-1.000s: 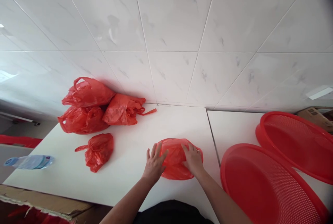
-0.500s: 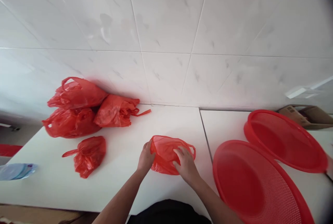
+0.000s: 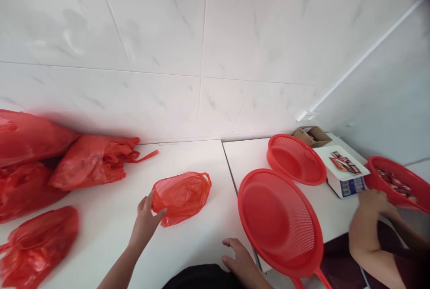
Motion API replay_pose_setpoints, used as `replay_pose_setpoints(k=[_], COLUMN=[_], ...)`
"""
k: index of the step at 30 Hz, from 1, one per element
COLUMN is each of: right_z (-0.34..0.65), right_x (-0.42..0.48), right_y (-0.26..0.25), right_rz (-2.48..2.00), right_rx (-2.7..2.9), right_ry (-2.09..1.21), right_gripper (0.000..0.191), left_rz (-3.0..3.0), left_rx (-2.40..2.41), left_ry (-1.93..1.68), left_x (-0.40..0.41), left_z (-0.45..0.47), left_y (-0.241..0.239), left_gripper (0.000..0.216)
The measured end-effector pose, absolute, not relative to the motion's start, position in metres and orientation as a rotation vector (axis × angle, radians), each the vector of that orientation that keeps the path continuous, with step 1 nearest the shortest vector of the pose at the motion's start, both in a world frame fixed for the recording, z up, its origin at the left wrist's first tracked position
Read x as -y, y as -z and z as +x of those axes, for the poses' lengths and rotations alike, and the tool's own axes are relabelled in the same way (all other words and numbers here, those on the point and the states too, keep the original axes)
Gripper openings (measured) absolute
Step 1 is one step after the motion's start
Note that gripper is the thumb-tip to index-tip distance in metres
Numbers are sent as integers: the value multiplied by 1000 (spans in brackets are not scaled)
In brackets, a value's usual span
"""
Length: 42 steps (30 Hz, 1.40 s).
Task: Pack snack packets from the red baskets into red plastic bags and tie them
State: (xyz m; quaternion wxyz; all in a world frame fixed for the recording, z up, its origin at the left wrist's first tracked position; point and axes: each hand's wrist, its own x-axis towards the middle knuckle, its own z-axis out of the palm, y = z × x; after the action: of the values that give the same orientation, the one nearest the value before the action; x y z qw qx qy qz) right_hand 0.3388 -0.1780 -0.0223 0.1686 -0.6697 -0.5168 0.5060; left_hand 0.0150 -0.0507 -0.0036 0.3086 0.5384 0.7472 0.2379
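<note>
A red plastic bag [image 3: 184, 195] lies on the white table with its mouth spread open towards me. My left hand [image 3: 147, 217] is at the bag's left rim, thumb over the inner side and fingers outside, lightly holding that edge. My right hand [image 3: 240, 257] is off the bag, low near the table's front edge, fingers apart and holding nothing. Just to its right is a large red mesh basket [image 3: 272, 217], tilted towards me. Its bottom shows no contents.
Several filled red bags [image 3: 90, 163] sit at the left. A second red basket [image 3: 292, 159], a cardboard box [image 3: 311, 135] and a white box [image 3: 339, 172] topped with packets stand right. A co-worker's arm [image 3: 366, 226] is beside a red basin [image 3: 376, 166] of packets.
The view has turned right, bringing the co-worker and basin into sight. My right hand has left the bag and moved down and right. My left hand stays at the bag's left rim.
</note>
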Motion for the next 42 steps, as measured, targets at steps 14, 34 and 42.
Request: replay_pose_setpoints(k=[14,34,42], right_z=[337,366,347], right_x=[171,183,180], right_y=[18,40,49], right_rz=[-1430,-1077,-1537], right_rx=[51,-222,-74], right_ry=[-1760,-1747,-1896], right_gripper=[59,32,63], left_rz=[1279,548,581], left_rx=[-2168,-1856,-1873], left_ry=[-594,-821,-958], left_x=[91,50,31], left_z=[-3,31,16], left_y=[17,11,33], left_gripper=[87,96,67])
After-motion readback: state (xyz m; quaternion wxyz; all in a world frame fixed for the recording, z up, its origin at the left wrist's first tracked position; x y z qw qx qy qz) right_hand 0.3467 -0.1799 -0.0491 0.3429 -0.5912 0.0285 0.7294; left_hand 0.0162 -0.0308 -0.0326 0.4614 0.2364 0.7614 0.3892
